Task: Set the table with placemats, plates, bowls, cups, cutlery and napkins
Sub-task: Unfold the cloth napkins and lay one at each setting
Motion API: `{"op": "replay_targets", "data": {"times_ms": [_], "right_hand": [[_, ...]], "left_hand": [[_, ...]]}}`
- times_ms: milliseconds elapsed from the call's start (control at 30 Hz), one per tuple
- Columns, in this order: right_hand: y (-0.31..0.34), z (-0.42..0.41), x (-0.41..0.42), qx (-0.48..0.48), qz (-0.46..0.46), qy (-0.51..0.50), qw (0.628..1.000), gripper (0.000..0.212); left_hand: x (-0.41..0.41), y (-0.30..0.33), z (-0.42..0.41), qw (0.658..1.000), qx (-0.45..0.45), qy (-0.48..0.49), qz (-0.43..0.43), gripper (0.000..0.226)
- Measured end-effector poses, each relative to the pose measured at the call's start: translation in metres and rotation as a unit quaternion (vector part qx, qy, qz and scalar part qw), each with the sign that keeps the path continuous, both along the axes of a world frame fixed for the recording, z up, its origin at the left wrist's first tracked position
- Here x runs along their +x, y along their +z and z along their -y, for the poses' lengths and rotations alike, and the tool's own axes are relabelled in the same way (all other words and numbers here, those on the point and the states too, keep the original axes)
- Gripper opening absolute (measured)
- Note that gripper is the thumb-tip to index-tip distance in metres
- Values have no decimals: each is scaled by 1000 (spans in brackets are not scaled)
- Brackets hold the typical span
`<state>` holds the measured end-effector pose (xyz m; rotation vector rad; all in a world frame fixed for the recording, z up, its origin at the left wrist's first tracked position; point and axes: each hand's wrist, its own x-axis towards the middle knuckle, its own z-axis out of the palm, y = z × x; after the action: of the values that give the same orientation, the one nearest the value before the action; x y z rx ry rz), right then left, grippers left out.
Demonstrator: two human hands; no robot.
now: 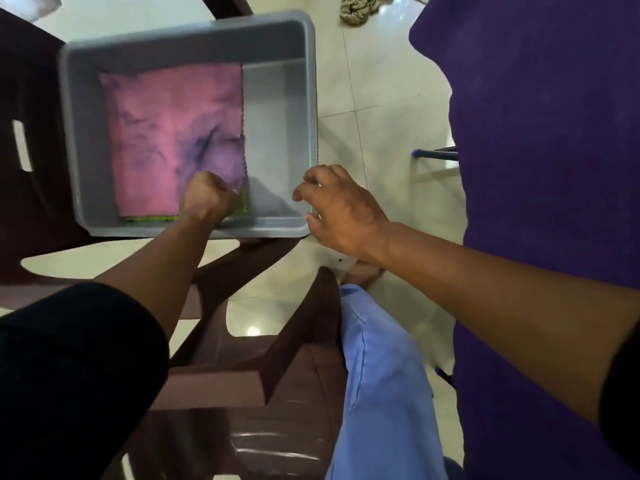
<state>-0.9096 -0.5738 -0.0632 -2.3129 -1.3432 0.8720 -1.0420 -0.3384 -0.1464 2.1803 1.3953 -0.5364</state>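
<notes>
From the head view, my left hand (207,195) pinches the near right corner of the pink mat (173,133) in the tub (280,36); the mat stretches away from that grip; my right hand (341,211), fingers loose, rests on the tub rim beside it.

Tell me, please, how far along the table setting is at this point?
Early. Nothing shows as laid: the purple tablecloth in view is bare. In hand: the left hand grips the pink cloth in the grey tub; the right hand rests at its rim. Everything else remains.
</notes>
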Motion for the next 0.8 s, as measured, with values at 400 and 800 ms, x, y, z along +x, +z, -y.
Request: {"op": "replay_targets", "data": {"times_ms": [400, 800], "right_hand": [[135, 24, 8, 56, -142, -141, 978, 35], [292, 207, 13, 170, -100, -300, 933, 45]], "left_hand": [[59, 228, 40, 935, -65, -71, 341, 11], [94, 465, 226, 810, -315, -266, 417, 9]]}}
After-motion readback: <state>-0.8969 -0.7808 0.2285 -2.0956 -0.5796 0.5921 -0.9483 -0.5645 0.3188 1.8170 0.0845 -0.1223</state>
